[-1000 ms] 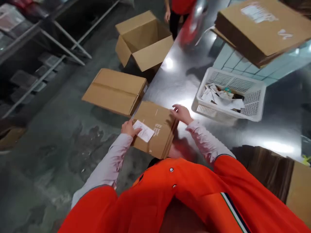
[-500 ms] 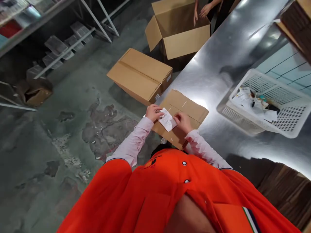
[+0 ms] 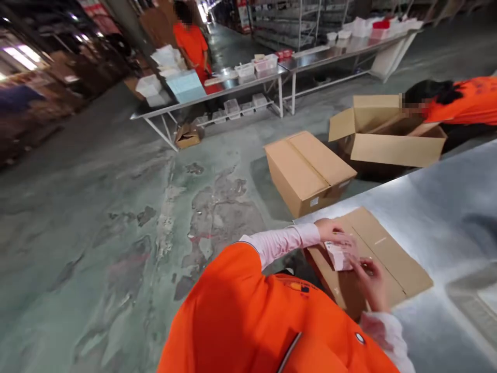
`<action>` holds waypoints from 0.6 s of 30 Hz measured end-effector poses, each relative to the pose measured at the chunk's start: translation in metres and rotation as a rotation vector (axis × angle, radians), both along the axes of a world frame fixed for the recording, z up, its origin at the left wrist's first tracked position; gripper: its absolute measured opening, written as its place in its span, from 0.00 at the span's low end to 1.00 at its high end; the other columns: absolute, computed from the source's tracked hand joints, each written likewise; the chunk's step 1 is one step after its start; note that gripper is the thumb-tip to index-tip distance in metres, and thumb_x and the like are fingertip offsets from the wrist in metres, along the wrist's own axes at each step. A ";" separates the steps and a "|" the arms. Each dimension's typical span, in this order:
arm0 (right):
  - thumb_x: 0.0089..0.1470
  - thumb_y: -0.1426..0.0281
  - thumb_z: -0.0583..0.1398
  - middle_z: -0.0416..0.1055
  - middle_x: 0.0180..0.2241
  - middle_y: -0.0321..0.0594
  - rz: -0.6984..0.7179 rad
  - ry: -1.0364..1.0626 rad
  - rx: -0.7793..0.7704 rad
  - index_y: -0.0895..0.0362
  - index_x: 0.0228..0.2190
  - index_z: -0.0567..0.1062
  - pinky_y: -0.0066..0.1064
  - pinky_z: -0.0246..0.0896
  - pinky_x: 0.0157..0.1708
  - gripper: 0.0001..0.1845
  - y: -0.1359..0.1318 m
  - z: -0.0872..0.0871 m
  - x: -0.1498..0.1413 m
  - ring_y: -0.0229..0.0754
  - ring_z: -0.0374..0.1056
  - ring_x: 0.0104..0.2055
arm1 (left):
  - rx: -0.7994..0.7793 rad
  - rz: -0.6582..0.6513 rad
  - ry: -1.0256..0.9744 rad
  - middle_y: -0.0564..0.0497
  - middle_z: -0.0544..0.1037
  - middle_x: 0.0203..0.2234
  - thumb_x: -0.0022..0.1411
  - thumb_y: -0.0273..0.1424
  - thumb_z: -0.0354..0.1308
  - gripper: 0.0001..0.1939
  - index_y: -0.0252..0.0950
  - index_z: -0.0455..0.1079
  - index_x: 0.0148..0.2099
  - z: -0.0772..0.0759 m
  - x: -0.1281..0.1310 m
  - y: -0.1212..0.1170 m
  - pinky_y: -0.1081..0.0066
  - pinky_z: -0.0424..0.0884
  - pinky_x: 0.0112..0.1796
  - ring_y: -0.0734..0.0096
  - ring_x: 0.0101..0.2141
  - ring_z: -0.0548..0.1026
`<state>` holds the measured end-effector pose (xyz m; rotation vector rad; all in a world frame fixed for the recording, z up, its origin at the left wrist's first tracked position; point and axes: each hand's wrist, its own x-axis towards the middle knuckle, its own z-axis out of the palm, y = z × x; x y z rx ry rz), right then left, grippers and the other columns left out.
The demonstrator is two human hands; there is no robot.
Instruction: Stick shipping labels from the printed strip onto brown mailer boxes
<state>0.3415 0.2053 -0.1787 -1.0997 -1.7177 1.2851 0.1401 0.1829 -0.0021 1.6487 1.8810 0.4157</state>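
A flat brown cardboard box lies on the shiny metal table in front of me. A small white label sits on its near end. My left hand rests on the label's far edge, fingers pressed down on it. My right hand is at the label's near side, fingertips pinching or pressing its edge. Both sleeves are pale pink under an orange vest.
A closed carton and an open carton stand on the floor left of the table. A person in orange bends over the open one. Another person in orange stands at a far table with bins.
My head has swung left and up, so the room and far tables now show and the white basket has left the view. Both hands stay on the label on the flat box.
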 end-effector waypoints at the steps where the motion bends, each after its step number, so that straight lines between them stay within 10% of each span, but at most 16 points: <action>1: 0.41 0.47 0.63 0.73 0.28 0.43 0.022 0.014 -0.025 0.54 0.28 0.72 0.39 0.65 0.34 0.24 0.002 0.003 0.003 0.47 0.69 0.31 | 0.003 -0.008 -0.018 0.50 0.74 0.25 0.49 0.41 0.67 0.13 0.36 0.78 0.31 0.005 0.001 -0.002 0.71 0.64 0.31 0.68 0.29 0.70; 8: 0.42 0.51 0.64 0.76 0.38 0.46 0.415 0.017 0.124 0.53 0.27 0.78 0.45 0.63 0.49 0.19 0.034 0.038 0.008 0.52 0.70 0.45 | 0.042 -0.115 -0.210 0.55 0.68 0.18 0.56 0.44 0.61 0.19 0.30 0.75 0.29 0.022 0.010 0.010 0.75 0.56 0.27 0.77 0.24 0.64; 18: 0.51 0.54 0.59 0.76 0.41 0.44 0.406 0.035 -0.028 0.55 0.34 0.78 0.43 0.62 0.51 0.18 0.011 0.041 0.003 0.48 0.70 0.45 | 0.042 -0.102 -0.365 0.55 0.64 0.14 0.51 0.40 0.62 0.18 0.29 0.71 0.21 0.018 0.023 0.014 0.75 0.51 0.23 0.79 0.20 0.60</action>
